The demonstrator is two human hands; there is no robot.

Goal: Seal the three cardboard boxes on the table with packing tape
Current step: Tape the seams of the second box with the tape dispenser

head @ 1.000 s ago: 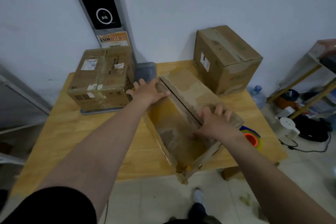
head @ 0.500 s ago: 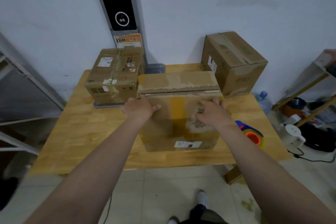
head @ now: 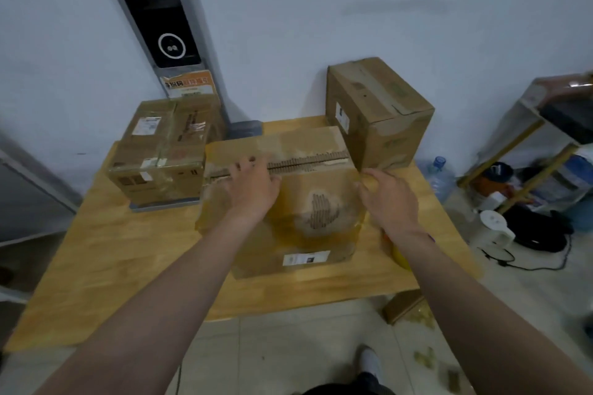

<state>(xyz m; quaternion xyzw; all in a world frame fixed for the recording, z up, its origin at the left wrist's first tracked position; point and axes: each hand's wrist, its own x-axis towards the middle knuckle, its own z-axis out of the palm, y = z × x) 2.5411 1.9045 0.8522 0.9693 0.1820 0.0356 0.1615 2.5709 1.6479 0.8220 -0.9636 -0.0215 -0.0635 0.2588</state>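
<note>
Three brown cardboard boxes stand on the wooden table. The middle box is nearest me; a gap with bare corrugated edge runs along its top between the flaps. My left hand lies flat on the near flap, fingertips at that gap. My right hand touches the box's upper right edge, thumb pointing left, and holds nothing. A taped box sits at the back left. A taller box stands at the back right. An orange and yellow tape dispenser shows only in part behind my right forearm.
A grey pillar with a black panel rises against the wall behind the table. On the floor to the right are a water bottle, a white kettle, cables and a shelf frame. My shoe is under the table's front edge.
The middle box has turned from skewed to square with the table's front edge. My left hand moved onto the top flap by the gap. My right hand slid to the box's right edge.
</note>
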